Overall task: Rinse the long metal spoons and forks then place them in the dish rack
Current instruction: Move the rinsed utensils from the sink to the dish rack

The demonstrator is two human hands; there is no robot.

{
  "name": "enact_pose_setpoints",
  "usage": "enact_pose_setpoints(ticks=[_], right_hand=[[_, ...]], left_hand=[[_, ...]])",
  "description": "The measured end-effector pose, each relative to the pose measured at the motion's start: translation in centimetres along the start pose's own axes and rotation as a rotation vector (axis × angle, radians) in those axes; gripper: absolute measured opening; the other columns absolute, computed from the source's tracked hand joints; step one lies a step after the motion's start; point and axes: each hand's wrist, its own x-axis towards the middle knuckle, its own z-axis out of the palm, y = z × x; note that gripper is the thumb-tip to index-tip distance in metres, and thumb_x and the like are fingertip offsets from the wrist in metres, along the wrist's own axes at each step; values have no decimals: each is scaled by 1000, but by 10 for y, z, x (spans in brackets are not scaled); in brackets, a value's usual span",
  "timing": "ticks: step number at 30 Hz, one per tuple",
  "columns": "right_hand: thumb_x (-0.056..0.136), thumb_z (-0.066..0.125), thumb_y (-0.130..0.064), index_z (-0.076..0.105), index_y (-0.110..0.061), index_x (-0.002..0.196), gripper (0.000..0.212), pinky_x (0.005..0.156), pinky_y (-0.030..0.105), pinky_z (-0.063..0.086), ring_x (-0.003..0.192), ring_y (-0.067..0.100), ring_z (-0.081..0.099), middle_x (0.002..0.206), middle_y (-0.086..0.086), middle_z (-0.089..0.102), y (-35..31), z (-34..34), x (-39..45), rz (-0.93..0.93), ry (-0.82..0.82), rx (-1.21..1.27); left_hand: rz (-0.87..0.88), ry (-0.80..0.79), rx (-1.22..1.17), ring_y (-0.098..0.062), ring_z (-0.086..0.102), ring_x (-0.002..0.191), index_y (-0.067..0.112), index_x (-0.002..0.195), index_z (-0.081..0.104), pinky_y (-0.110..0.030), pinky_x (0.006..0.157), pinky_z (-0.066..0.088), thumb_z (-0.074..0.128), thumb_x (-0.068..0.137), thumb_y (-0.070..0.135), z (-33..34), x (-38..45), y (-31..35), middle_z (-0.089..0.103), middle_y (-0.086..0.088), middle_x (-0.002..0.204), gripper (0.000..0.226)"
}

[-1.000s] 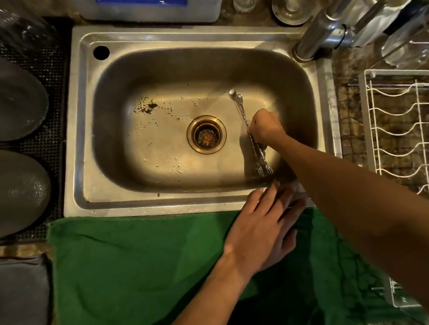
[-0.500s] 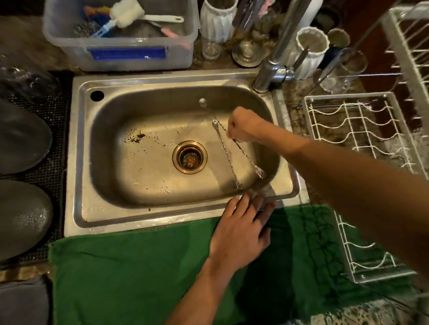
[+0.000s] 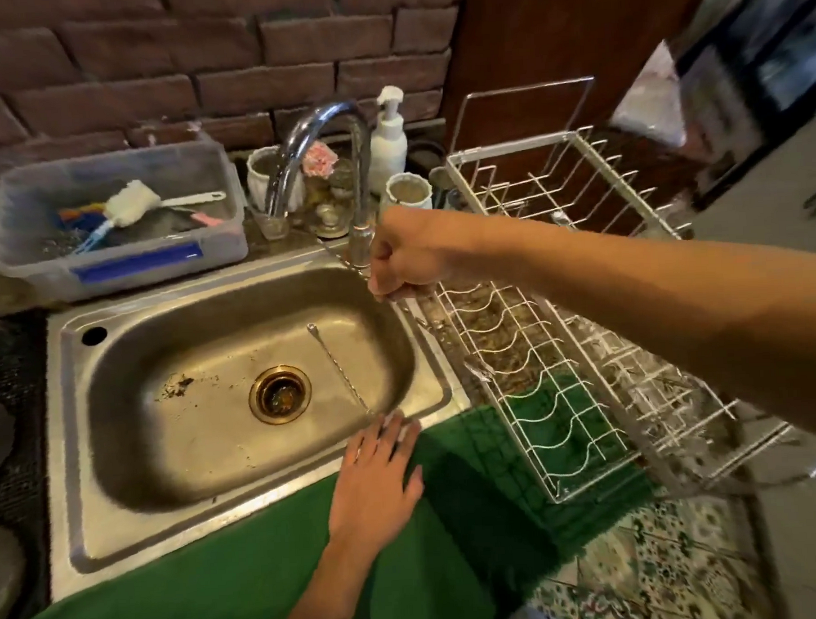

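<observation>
The right hand is clenched around one long metal utensil, held over the sink rim at the dish rack edge; the utensil extends toward 5 o'clock from the fist. A second long utensil lies in the sink basin, at 12 o'clock from the left hand. The left hand rests flat and released on the front rim and green towel.

left hand: bare, no glove, no ring or watch visible
left forearm: bare up to the picture's lower edge, no sleeve in view
right hand: bare, no glove, no ring visible
right forearm: bare until the right edge, no sleeve, no bracelet or watch
clothing: none visible in the head view
</observation>
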Motion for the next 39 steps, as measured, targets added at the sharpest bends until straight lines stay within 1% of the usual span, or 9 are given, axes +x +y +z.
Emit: enact_pose_setpoints(ticks=[2,5,10,14,19,23,28,33,39], right_hand=[[88,66,-3,61,-11,62,28,39,16,38,36,3,49,46,-6,59,6,-18,-24,18,40,35],[89,68,-6,63,-11,67,22,46,21,44,47,7,55,58,1,63,17,-46,-57,59,117,82],[91,68,-12,70,-7,76,15,44,18,45,46,3,56,60,0,66,59,-87,-105,139,249,85],[91,68,-14,69,-12,72,19,45,18,44,48,5,56,62,0,65,107,-99,-120,249,341,45],[92,65,-8,69,-9,74,18,44,15,45,56,9,61,70,3,67,151,-79,-109,326,351,-53],[91,65,-3,71,-2,81,12,38,7,41,58,-1,56,79,2,67,172,-60,-95,350,351,-132],[90,64,1,61,-12,68,26,35,4,36,58,0,58,75,-2,64,184,-52,-92,363,364,-140],[90,64,-1,72,5,82,13,43,10,49,66,11,70,83,16,75,190,-48,-96,363,333,-221],[91,66,-6,71,4,84,13,41,9,45,65,12,69,81,14,75,189,-44,-99,364,330,-215]], left_hand=[[-3,-10,14,-26,53,137,27,151,45,-48,113,41,39,98,51,-1,-1,0,54,-2,152,59],[-6,13,57,-27,57,135,26,148,51,-48,112,38,40,97,53,-1,0,2,57,-4,149,58],[9,63,91,-26,51,138,25,148,48,-48,109,37,41,95,55,3,2,2,54,-3,149,62],[11,71,101,-26,54,137,23,149,48,-47,110,39,38,95,56,6,3,1,54,-4,149,64],[11,81,81,-27,43,145,26,154,36,-45,120,23,17,102,59,11,5,-1,45,-4,158,64],[-1,59,59,-24,37,149,28,156,30,-49,119,34,30,100,58,13,5,-2,39,-2,161,63],[7,61,63,-25,37,149,26,156,35,-45,119,21,35,99,55,14,4,-2,41,-3,160,64],[14,67,73,-27,41,147,24,154,39,-45,118,19,36,98,54,13,4,-2,44,-5,158,64],[8,41,78,-26,35,150,25,157,34,-45,120,19,34,99,55,13,4,-2,39,-4,162,65]])
